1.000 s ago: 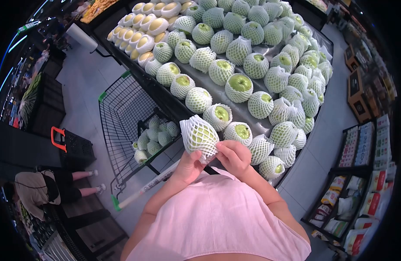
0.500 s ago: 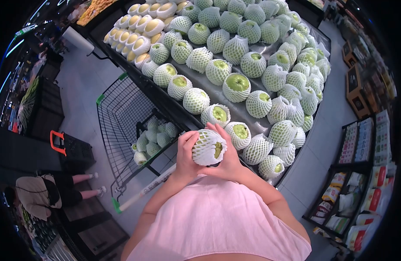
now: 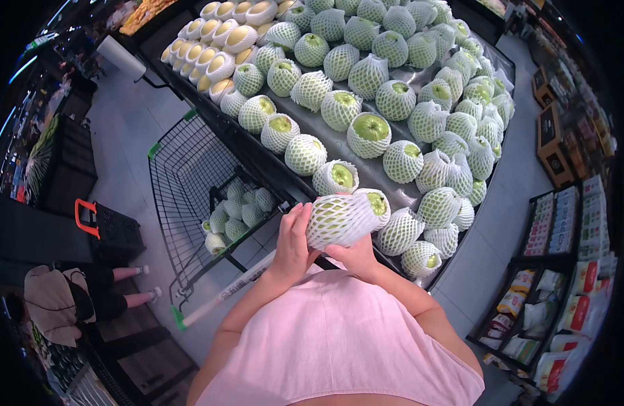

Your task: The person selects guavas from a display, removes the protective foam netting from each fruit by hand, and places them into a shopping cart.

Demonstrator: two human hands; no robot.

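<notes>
My left hand (image 3: 293, 238) and my right hand (image 3: 356, 257) together hold a green fruit, which looks like a guava (image 3: 339, 222), in a white foam net. The net now stretches out to the right past the fruit's end. My left fingers wrap its left side, while my right thumb presses its lower side; the other right fingers are largely hidden behind it. Just beyond the held fruit, another netted guava (image 3: 377, 203) lies on the display stand (image 3: 339, 145), partly covered. A further netted guava (image 3: 336, 177) rests close behind.
Left of the stand is a wire shopping cart (image 3: 183, 169) with several netted fruits (image 3: 236, 215) inside. Yellow netted fruits (image 3: 241, 38) line the stand's far left. A person (image 3: 61, 304) and a basket with an orange handle (image 3: 109, 230) are at left; shelves (image 3: 521, 298) stand at right.
The guava has turned between my hands, so its bare end no longer faces up and the net's side shows. My right fingers have moved from its top to behind it.
</notes>
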